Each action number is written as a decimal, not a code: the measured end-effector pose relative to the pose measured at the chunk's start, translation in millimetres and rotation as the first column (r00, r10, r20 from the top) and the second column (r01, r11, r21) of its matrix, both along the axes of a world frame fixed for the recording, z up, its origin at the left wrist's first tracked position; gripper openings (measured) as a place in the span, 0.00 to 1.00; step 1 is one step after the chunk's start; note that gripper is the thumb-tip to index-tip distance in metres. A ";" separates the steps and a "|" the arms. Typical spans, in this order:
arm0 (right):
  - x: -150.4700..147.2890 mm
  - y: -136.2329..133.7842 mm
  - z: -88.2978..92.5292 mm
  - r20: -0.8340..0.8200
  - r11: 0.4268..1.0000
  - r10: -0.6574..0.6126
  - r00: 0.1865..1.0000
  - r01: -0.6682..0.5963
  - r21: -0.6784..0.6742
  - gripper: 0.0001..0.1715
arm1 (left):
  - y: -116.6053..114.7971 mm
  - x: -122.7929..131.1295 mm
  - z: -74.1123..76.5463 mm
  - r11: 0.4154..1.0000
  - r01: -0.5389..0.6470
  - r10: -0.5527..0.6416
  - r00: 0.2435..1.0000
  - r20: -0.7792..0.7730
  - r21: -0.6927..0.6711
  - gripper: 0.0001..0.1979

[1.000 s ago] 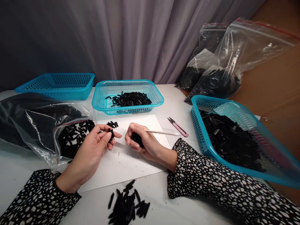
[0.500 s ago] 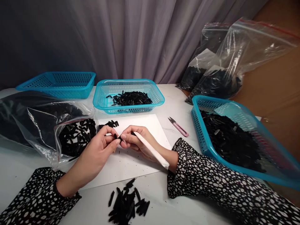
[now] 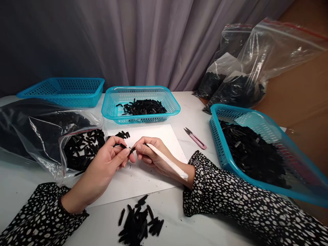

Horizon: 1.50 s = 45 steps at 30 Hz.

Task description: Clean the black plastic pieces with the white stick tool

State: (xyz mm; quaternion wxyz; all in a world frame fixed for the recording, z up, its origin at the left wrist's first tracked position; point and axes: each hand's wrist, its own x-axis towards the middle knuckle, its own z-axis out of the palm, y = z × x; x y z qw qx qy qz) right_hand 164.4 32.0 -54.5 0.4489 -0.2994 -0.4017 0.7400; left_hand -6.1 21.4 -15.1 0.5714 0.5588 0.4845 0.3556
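Observation:
My left hand (image 3: 109, 159) pinches a small black strip (image 3: 123, 146) between thumb and fingers, above a white sheet of paper (image 3: 143, 181). A second small dark piece (image 3: 132, 150) sits where the fingertips of both hands almost meet. My right hand (image 3: 153, 153) is closed around a slim tool with a white-wrapped handle (image 3: 169, 164), which slants back over the wrist. Its working tip is mostly hidden by the fingers, so its kind cannot be made out. Below the paper lies a pile of black strips (image 3: 135, 222).
A clear bag (image 3: 43, 136) of black strips lies open at left. Blue baskets stand at back left (image 3: 94, 99), back centre (image 3: 140, 119) and right (image 3: 222, 153); the latter two hold black pieces. Pink thread snips (image 3: 196, 139) lie near the right basket. Filled zip bags (image 3: 238, 82) stand behind.
The strip in my left hand has turned from upright to lying more along the fingers. My fingertips have drawn slightly apart, and the white handle has swung a little up and right.

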 end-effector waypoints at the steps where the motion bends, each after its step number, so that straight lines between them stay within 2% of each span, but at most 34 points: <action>1: 0.0 0.1 -0.3 0.012 1.000 0.012 1.000 -0.012 0.012 0.21 | 0.2 0.0 -0.6 1.000 0.007 -0.007 1.000 0.005 0.001 0.10; 4: 0.4 -0.2 1.1 0.019 0.999 0.021 1.000 -0.021 0.027 0.19 | 0.1 0.2 0.1 0.999 -0.017 0.019 0.999 0.039 -0.032 0.11; 8: 2.1 -1.2 5.3 -0.009 0.999 -0.018 1.000 0.018 -0.036 0.17 | -1.0 -1.1 4.3 0.993 -0.084 0.091 0.993 0.078 -0.088 0.12; 15: 4.4 -1.9 8.9 -0.023 0.997 -0.032 0.999 0.030 -0.067 0.18 | 0.6 -0.6 5.4 0.984 -0.083 0.102 0.988 0.120 -0.158 0.17; 22: 3.2 -1.3 5.2 -0.037 0.999 -0.021 0.999 0.020 -0.032 0.19 | 0.9 -1.2 3.3 0.990 -0.056 0.064 0.996 0.056 -0.128 0.16; 27: -0.3 -0.5 -2.9 -0.026 0.995 -0.041 0.999 0.043 0.086 0.20 | 0.8 -0.5 2.4 0.991 0.018 -0.018 1.000 0.003 -0.132 0.18; 31: -2.3 -1.6 -5.2 0.017 0.985 -0.089 0.996 0.086 0.153 0.22 | 1.7 -0.3 1.6 0.994 0.000 -0.003 1.000 -0.022 -0.113 0.17; 41: -0.5 1.9 -4.3 -0.056 0.995 -0.071 0.996 0.075 0.066 0.20 | 3.2 -1.0 1.9 0.995 -0.085 0.087 0.995 0.038 -0.059 0.14; 45: -2.3 2.1 -6.4 -0.071 0.993 -0.085 0.994 0.091 0.078 0.18 | 3.5 -4.7 1.4 0.997 -0.065 0.066 0.998 0.023 -0.049 0.12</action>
